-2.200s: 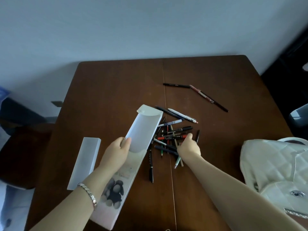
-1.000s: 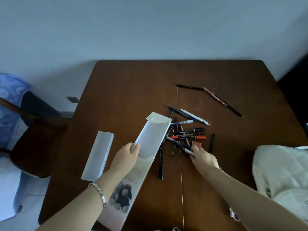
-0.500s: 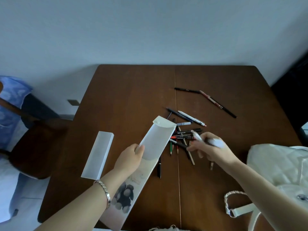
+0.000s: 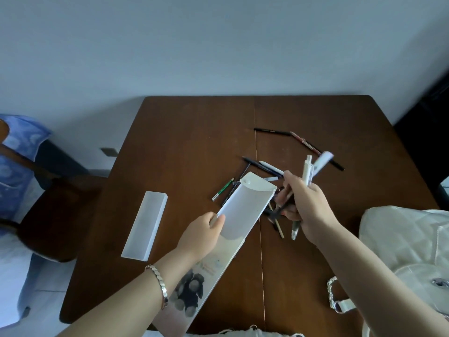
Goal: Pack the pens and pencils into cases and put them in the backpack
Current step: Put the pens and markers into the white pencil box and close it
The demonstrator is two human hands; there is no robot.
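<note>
The left hand [image 4: 202,233] pinches the open pencil case [image 4: 226,237] flap back on the worktop [image 4: 184,147], mouth exposed, so the right hand [image 4: 307,205], fingers clenched round a bundle of pens [image 4: 308,173], can load it.

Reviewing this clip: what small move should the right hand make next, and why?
Probably swing the right hand over to the open case and slide its bundle of pens inside: the left hand holds the flap up, and the bundle hangs just beside it.
</note>
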